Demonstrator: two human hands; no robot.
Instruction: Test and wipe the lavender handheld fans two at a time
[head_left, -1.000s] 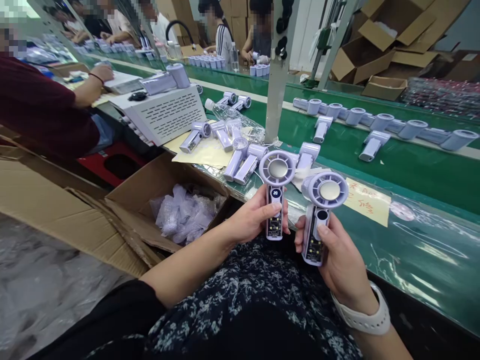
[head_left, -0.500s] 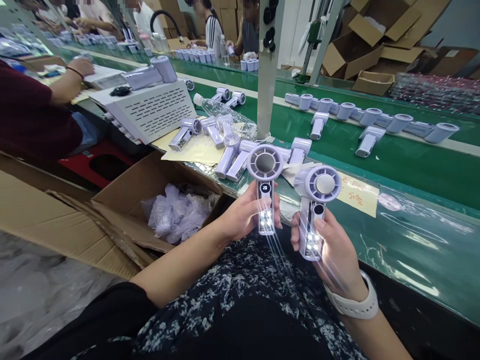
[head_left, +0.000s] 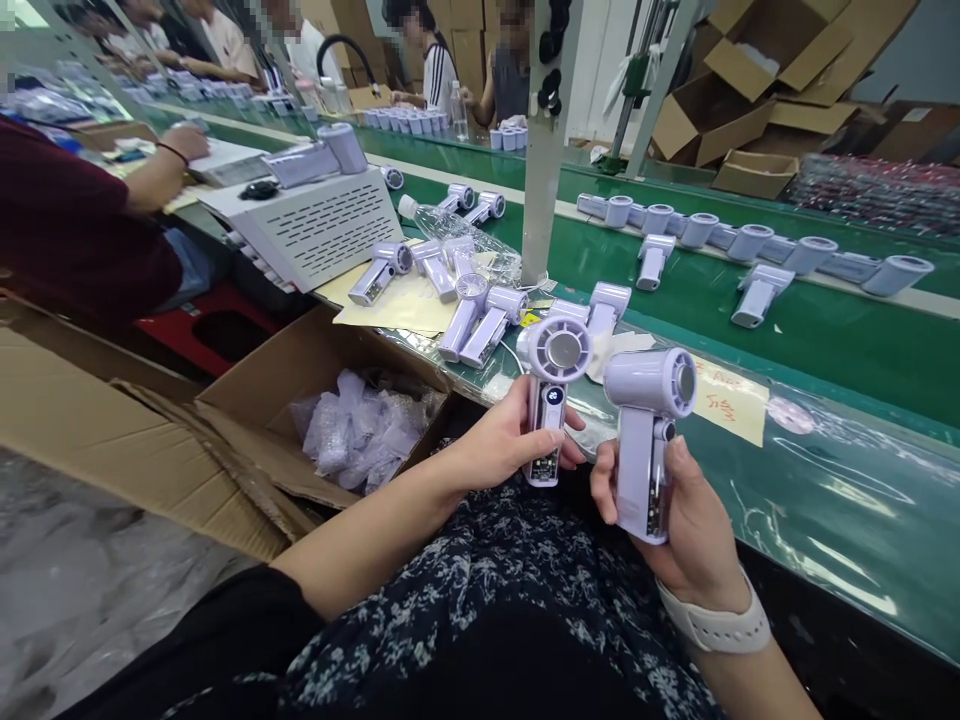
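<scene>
My left hand (head_left: pixel 517 440) is closed around the handle of a lilac handheld fan (head_left: pixel 561 350); its round display is lit and reads 20, and the thumb rests on the handle front. My right hand (head_left: pixel 686 510) grips a second lilac fan (head_left: pixel 649 385), turned partly sideways, with its transparent handle front facing right. Both fans are upright and apart, with unlit handles. Beyond them several similar fans (head_left: pixel 491 325) lie on the table edge (head_left: pixel 825 500), some on yellow paper (head_left: pixel 397 310).
An open cardboard box (head_left: pixel 255 400) with plastic wrapping is at left. Behind it stands a grey vented metal case (head_left: pixel 322 225). A metal post (head_left: pixel 544 180) rises from the table. Fans line the green conveyor (head_left: pixel 675 310). A co-worker's arm (head_left: pixel 161 175) is at far left.
The bright lights in both fan handles have gone out. The right fan has turned sideways, and the left fan has turned slightly. The whole view has shifted a little.
</scene>
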